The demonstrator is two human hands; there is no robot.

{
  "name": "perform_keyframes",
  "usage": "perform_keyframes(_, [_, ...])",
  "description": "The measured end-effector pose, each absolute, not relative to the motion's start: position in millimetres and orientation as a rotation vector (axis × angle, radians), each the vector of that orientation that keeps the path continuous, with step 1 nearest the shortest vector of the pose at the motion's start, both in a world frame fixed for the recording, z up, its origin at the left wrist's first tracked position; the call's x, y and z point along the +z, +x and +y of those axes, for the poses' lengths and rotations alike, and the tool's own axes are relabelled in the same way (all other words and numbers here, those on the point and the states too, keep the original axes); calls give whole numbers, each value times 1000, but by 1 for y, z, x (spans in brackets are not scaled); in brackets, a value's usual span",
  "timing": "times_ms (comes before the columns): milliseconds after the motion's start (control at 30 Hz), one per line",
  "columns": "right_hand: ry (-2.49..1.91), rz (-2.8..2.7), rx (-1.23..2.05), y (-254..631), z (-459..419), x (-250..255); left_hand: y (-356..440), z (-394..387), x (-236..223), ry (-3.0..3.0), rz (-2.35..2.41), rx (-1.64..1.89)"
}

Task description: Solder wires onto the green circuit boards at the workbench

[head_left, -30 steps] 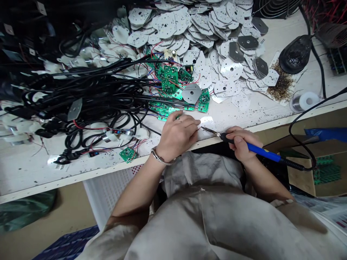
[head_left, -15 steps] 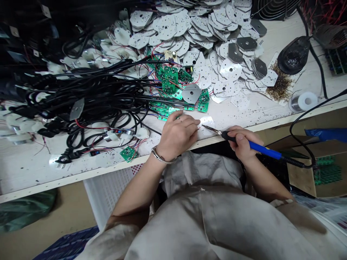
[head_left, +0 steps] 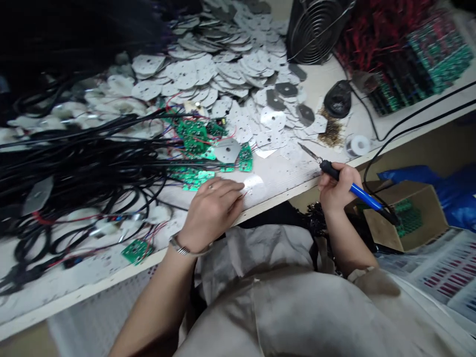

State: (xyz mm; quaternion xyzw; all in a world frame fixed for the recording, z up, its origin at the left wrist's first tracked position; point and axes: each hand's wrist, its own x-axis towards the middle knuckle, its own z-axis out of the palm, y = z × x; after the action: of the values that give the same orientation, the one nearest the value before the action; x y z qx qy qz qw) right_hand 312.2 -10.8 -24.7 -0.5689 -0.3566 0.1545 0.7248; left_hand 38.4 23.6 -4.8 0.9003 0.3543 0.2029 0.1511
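Observation:
My left hand (head_left: 210,210) rests on the white bench near its front edge, fingers pressed together over a thin red wire beside a shiny metal plate (head_left: 254,184). My right hand (head_left: 334,191) is closed round a blue-handled soldering iron (head_left: 347,183), its tip raised and pointing up-left toward the solder spool (head_left: 359,145). Green circuit boards (head_left: 195,136) lie just beyond my left hand.
A tangle of black cables (head_left: 74,163) covers the left of the bench. Several white and grey plates (head_left: 230,74) are heaped at the back. A black fan (head_left: 316,27), a dark iron stand (head_left: 337,99), and a cardboard box (head_left: 409,213) of boards sit right.
The view has swung right and blurred. My right hand lifted the soldering iron away from the metal plate, up and to the right. My left hand stays on the bench.

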Motion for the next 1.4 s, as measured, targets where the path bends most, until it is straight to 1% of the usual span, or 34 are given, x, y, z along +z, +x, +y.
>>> perform_keyframes(100, [-1359,-754,238,333,3,-22,30,19,-2,2458,988,563])
perform_keyframes(333, [-1542,-734,195,351,17,-32,27,7,4,2350,980,632])
perform_keyframes(433, [-1548,-763,180,358,22,-34,31,5,-2,2327,1012,691])
perform_keyframes(533, [-1545,-807,207,363,27,-33,34,3,-8,2239,1149,768])
perform_keyframes(667, [-1559,-792,209,361,31,-32,35,1,-9,2056,1314,769])
perform_keyframes(1000, [-1569,-783,216,363,34,-33,38,4,-5,2063,1246,709])
perform_keyframes(1167, [-1407,-774,103,337,12,-27,42,6,-7,2090,1263,705])
perform_keyframes(1267, [-1337,-1011,145,302,-14,-28,46,6,-6,2061,1294,719])
perform_keyframes(1400, [-1124,-1619,172,264,-35,-34,50,3,-2,2072,1306,688])
